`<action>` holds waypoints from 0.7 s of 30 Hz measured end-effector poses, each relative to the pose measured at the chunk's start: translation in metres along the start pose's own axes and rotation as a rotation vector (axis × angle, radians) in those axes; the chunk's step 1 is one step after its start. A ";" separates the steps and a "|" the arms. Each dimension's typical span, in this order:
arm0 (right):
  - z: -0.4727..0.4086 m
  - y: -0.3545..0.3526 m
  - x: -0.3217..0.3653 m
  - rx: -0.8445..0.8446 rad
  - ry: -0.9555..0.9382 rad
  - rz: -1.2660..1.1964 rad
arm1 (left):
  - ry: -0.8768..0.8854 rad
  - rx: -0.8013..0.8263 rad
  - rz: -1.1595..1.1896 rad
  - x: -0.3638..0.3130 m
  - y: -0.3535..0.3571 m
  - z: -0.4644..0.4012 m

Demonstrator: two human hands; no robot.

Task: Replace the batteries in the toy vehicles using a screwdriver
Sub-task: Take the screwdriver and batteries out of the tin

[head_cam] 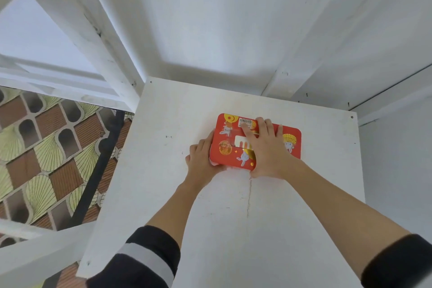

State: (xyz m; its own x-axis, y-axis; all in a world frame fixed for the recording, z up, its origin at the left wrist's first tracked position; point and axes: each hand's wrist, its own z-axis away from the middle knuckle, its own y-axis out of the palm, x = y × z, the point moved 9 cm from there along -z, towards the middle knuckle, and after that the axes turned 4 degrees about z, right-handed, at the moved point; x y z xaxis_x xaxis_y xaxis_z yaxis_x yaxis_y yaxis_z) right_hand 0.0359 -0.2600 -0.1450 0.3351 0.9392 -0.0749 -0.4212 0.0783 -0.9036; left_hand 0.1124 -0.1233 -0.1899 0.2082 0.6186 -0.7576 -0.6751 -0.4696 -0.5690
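A flat red box (228, 145) with gold and white cartoon prints and a barcode label lies on the white table (163, 170), towards its far side. My left hand (201, 159) holds the box's left end, fingers tucked under its near left corner. My right hand (266, 147) lies flat on the lid, fingers spread and pressing down, covering the middle of the box. No toy vehicle, screwdriver or battery is visible.
White walls and a white frame close in behind and to the right of the table. Left of the table a patterned brown and green floor (46, 147) lies below, crossed by a black bar (100, 163). A thin crack (249, 196) runs down the tabletop.
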 end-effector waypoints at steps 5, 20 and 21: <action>-0.005 0.002 -0.002 0.064 -0.021 -0.024 | 0.011 -0.027 0.030 0.003 0.001 0.002; -0.013 -0.006 -0.015 0.142 -0.062 -0.123 | 0.017 0.032 -0.057 -0.001 -0.002 -0.004; -0.013 -0.010 -0.017 0.130 -0.058 -0.134 | 0.013 0.064 -0.069 0.000 -0.001 -0.005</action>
State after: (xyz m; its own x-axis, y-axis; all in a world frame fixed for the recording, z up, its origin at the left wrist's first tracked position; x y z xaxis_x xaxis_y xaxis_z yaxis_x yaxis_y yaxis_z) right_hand 0.0451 -0.2805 -0.1402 0.3475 0.9350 0.0703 -0.4831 0.2428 -0.8412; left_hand 0.1165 -0.1262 -0.1906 0.2646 0.6393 -0.7220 -0.7024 -0.3853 -0.5985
